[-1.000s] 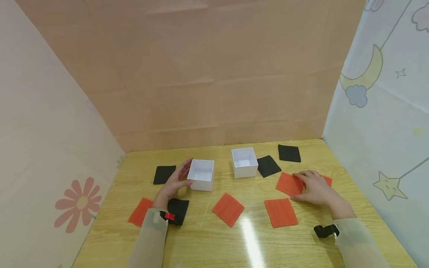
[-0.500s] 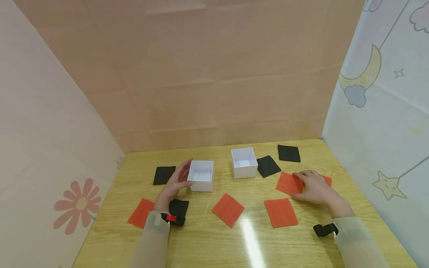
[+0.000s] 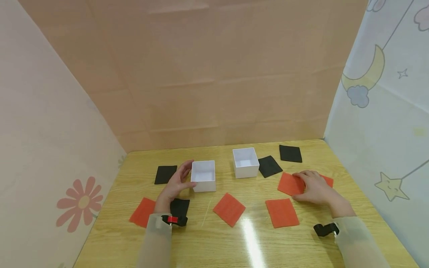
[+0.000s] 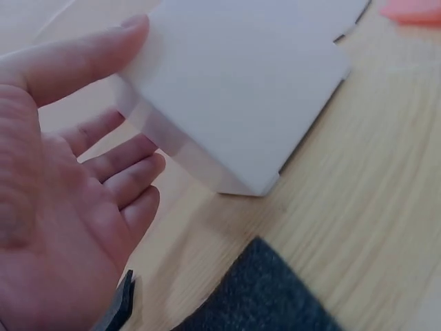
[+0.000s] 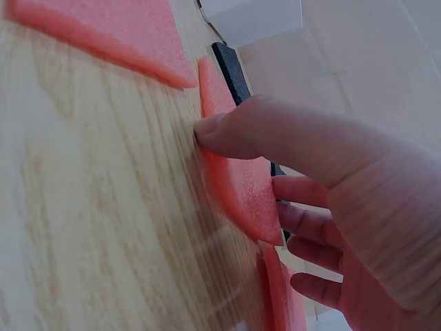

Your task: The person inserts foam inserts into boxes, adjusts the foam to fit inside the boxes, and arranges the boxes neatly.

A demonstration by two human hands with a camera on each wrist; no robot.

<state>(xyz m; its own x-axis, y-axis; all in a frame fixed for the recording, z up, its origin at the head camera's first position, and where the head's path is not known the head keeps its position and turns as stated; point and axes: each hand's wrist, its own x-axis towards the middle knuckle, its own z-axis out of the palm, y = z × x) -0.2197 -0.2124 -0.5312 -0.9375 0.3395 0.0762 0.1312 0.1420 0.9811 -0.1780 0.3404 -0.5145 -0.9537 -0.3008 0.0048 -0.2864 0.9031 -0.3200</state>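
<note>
My left hand [image 3: 182, 175] lies against the left side of a white open box [image 3: 203, 175]. In the left wrist view its thumb [image 4: 83, 55] touches the box [image 4: 241, 83] on one face and the straight fingers lie along the adjoining face. My right hand [image 3: 311, 185] rests flat on an orange foam square [image 3: 289, 184]. Close up, the thumb [image 5: 227, 134] sits at the near edge of the square [image 5: 241, 179] and the fingers lie over it. A second orange square [image 3: 328, 181] shows from under that hand.
A second white box [image 3: 246, 168] stands further back. Black squares lie at the back left [image 3: 165, 174], by my left wrist [image 3: 180, 207] and behind the boxes [image 3: 269, 166] [image 3: 290, 153]. Orange squares [image 3: 229, 209] [image 3: 282, 212] [image 3: 142, 212] lie nearer me on the wooden table [image 3: 234, 245]. Paper walls enclose three sides.
</note>
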